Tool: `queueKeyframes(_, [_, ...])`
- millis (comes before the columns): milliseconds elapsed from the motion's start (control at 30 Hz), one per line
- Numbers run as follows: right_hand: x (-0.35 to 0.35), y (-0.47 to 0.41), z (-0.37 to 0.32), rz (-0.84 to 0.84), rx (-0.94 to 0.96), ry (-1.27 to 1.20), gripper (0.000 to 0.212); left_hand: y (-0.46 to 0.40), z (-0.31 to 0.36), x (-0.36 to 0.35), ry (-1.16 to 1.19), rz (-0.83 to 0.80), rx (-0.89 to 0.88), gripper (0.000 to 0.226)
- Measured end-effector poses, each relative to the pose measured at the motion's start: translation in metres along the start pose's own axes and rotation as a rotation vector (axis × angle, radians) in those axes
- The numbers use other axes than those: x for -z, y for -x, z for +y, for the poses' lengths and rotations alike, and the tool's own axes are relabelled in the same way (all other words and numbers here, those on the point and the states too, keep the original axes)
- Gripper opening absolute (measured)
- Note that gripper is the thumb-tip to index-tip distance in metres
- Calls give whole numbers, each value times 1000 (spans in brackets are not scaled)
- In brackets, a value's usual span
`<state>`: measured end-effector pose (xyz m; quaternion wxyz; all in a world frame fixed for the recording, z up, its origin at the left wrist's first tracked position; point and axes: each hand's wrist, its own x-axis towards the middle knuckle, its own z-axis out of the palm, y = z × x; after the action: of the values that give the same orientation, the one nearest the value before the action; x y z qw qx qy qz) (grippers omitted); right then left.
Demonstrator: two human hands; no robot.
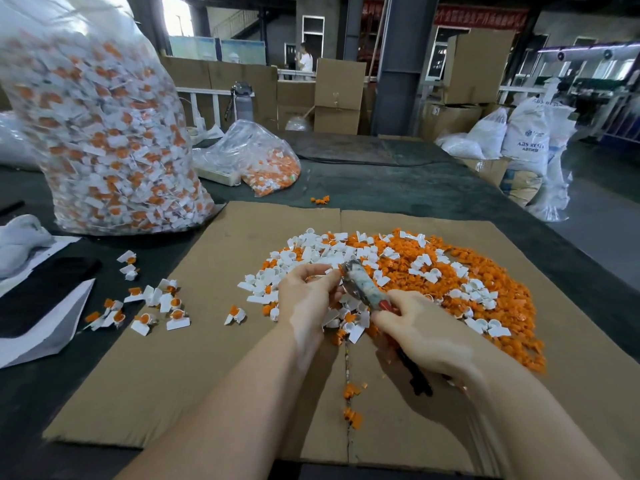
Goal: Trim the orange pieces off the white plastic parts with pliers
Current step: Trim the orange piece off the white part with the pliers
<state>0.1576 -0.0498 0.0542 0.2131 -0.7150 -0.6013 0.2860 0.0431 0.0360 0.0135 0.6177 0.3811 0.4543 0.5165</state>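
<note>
White plastic part (328,271), pinched at the left hand's (304,299) fingertips over the cardboard sheet (194,341), meets the pliers (360,285) gripped by the right hand (415,327); a misplaced bite could nick plastic or fingertip.

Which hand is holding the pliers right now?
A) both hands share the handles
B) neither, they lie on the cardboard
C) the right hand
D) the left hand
C: the right hand curls round the handles of the pliers, whose head points up toward the left hand; that hand's fingers pinch something small at the tool's tip, over the pile of trimmed pieces.
</note>
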Motion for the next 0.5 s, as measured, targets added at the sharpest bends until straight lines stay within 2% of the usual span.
queueKeyframes(267, [-10, -7, 10, 118, 24, 129, 26, 1, -4, -1, 3, 27, 14, 8])
queueKeyframes(400, [-12, -8, 22, 193, 23, -30, 33, 4, -3, 3, 4, 27, -4, 4])
queueKeyframes(500, [-12, -14, 35, 361, -19, 165, 39, 12, -8, 12, -95, -22, -77, 6])
